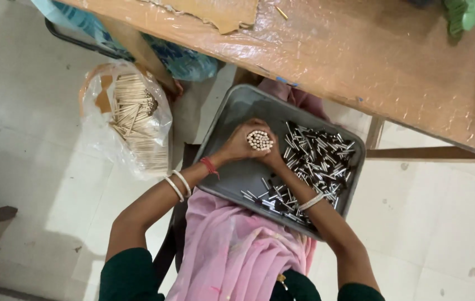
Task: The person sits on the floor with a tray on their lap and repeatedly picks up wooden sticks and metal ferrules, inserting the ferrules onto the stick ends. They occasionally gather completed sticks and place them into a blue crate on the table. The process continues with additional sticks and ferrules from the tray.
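While both hands are closing round it, a bundle of pale round sticks (260, 140) is standing end-up between them, its cut ends facing the camera; the left hand (238, 146) is wrapping the bundle from one side with fingers curled tight, and the right hand (271, 154) is pressing in from the other, so the sticks are being squeezed together over a grey metal tray (232, 114); the tray is resting on the person's lap, across a pink cloth (232, 251), and is holding a heap of short shiny metal tubes (315, 156) just beside the right hand; on the floor to the left a clear plastic bag (129, 120) is holding more pale sticks; a wooden table (388, 61) is running along the top.
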